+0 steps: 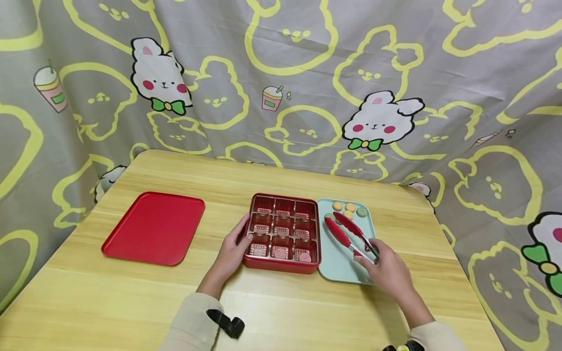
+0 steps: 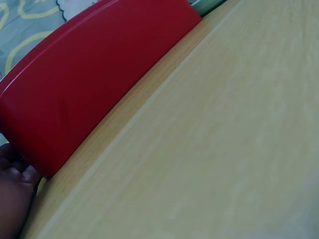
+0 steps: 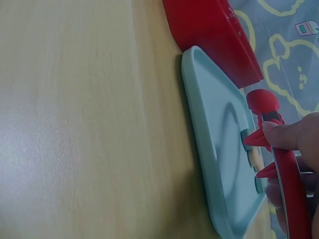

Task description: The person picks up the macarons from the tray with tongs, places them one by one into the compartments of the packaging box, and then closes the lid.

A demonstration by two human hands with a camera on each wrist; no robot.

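My left hand (image 1: 230,251) holds the left side of a red box (image 1: 281,266), its thumb at the rim. Clear dividers (image 1: 283,235) split the box into compartments; round pink cookies (image 1: 280,252) lie in the front middle and front right ones. My right hand (image 1: 391,270) grips red-tipped tongs (image 1: 337,233), whose tips are apart over a pale blue tray (image 1: 340,267). Yellowish cookies (image 1: 337,206) and green cookies (image 1: 362,212) sit at the tray's far end, one green cookie partly hidden by the tongs. In the left wrist view, fingers (image 2: 27,175) touch the box's corner.
A flat red lid (image 1: 155,229) lies on the wooden table (image 1: 272,312) to the left of the box. The tray sits against the box's right side. Behind the table hangs a patterned grey curtain (image 1: 303,92).
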